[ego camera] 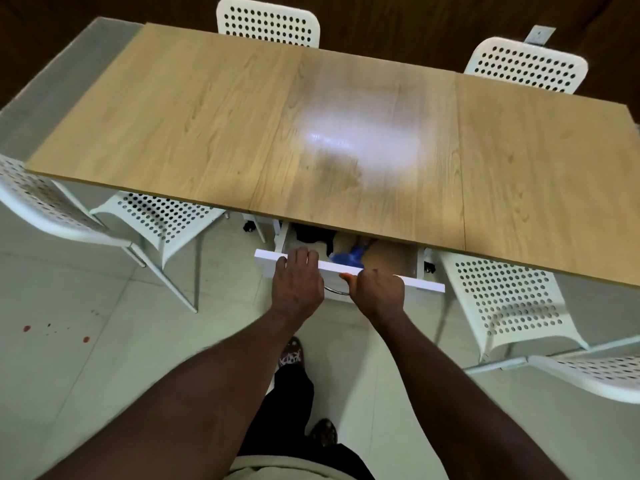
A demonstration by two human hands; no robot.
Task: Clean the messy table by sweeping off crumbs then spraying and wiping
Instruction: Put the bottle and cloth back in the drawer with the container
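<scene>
Your left hand (pixel 298 284) and right hand (pixel 381 294) curl fingers over the flat white drawer front (pixel 423 284), probably to slide it.

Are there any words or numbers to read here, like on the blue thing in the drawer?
None can be read.
The blue thing in the drawer is blurred and mostly hidden under the table; any label on it cannot be seen.
The table top and the white chairs carry no writing.

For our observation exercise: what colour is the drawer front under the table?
The drawer front is white, best seen in the head view.
</scene>
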